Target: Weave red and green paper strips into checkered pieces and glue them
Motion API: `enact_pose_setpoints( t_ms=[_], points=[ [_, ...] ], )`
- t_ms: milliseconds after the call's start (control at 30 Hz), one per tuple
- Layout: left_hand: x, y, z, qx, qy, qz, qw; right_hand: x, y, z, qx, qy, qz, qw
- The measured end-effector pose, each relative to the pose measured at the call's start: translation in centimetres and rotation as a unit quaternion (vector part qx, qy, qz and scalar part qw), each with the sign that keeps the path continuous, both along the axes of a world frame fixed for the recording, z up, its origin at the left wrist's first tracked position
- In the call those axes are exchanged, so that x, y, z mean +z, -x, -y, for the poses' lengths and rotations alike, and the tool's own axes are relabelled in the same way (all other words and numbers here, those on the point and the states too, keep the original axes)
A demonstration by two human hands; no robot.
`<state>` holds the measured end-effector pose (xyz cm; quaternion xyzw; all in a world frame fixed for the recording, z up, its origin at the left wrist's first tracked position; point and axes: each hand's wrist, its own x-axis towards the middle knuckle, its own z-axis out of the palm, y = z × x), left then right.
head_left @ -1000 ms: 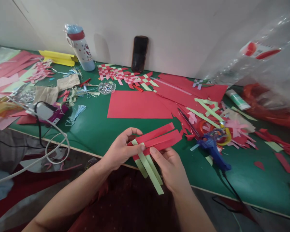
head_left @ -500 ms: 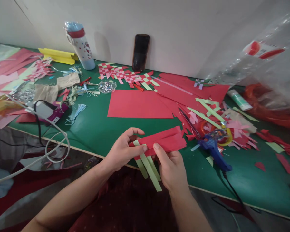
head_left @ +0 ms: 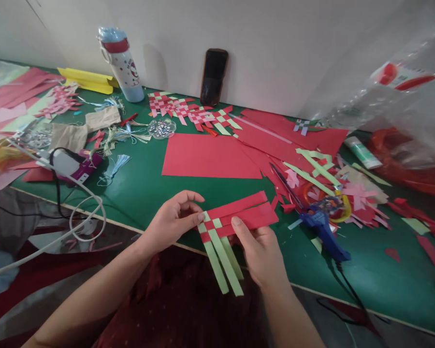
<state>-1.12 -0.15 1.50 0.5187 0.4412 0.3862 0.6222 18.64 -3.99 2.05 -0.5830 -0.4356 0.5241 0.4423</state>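
Observation:
Between my two hands, just over the table's front edge, is a piece of woven paper strips (head_left: 213, 226), red crossed with light green in a small checker at its left end. Long red strips run out to the right and green strips hang down toward my lap. My left hand (head_left: 177, 217) pinches the checkered upper left corner between thumb and fingers. My right hand (head_left: 259, 246) grips the red strips farther right, thumb on top and fingers beneath. A red paper sheet (head_left: 212, 155) lies flat on the table beyond the weave.
A blue glue gun (head_left: 324, 232) lies at right beside scissors (head_left: 342, 205) and paper scraps. Behind stand a bottle (head_left: 125, 67) and a phone (head_left: 213, 77). Finished-looking woven pieces (head_left: 181, 108), tassels (head_left: 116, 169) and a dish of beads (head_left: 162, 128) lie around; a white cable (head_left: 39, 251) loops at left.
My left thumb has drawn back up and left to the weave's corner, uncovering the green and red checks. The green strips now hang more spread out. My right hand keeps its grip.

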Motion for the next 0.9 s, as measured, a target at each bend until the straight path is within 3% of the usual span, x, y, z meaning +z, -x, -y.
enact_pose_setpoints(
  t_ms=[67, 133, 200, 233, 333, 367, 433, 533, 633, 900],
  points=[
    [-0.1, 0.2, 0.1, 0.017, -0.066, -0.077, 0.995, -0.2, -1.2, 0.0, -0.026, -0.016, 0.022, 0.999],
    [-0.1, 0.4, 0.3, 0.042, -0.151, -0.169, 0.973, -0.4, -2.8, -0.1, -0.11, -0.075, 0.076, 0.988],
    [0.0, 0.4, 0.5, 0.055, -0.239, -0.241, 0.939, -0.1, -4.1, 0.0, -0.185, -0.185, 0.176, 0.949],
    [-0.1, 0.4, 0.7, 0.054, -0.279, -0.263, 0.922, 0.2, -4.5, 0.0, -0.197, -0.245, 0.247, 0.917],
    [-0.2, 0.1, 1.1, 0.046, -0.36, -0.287, 0.887, 1.5, -4.0, -0.1, -0.097, -0.379, 0.45, 0.803],
    [-0.2, 0.0, 1.2, 0.043, -0.372, -0.289, 0.881, 2.0, -3.4, -0.2, -0.045, -0.399, 0.484, 0.777],
    [-0.3, -0.2, 1.4, 0.035, -0.383, -0.291, 0.876, 2.6, -2.0, -0.7, 0.032, -0.404, 0.516, 0.755],
    [-0.2, -0.4, 1.5, 0.022, -0.379, -0.282, 0.881, 2.8, -0.4, -1.7, 0.101, -0.376, 0.534, 0.751],
    [-0.2, -0.6, 1.6, 0.023, -0.36, -0.266, 0.894, 2.6, 0.0, -2.4, 0.138, -0.357, 0.519, 0.764],
    [-0.2, -0.4, 1.9, 0.047, -0.189, -0.14, 0.971, 2.1, -0.3, -3.0, 0.13, -0.356, 0.497, 0.781]
  ],
)
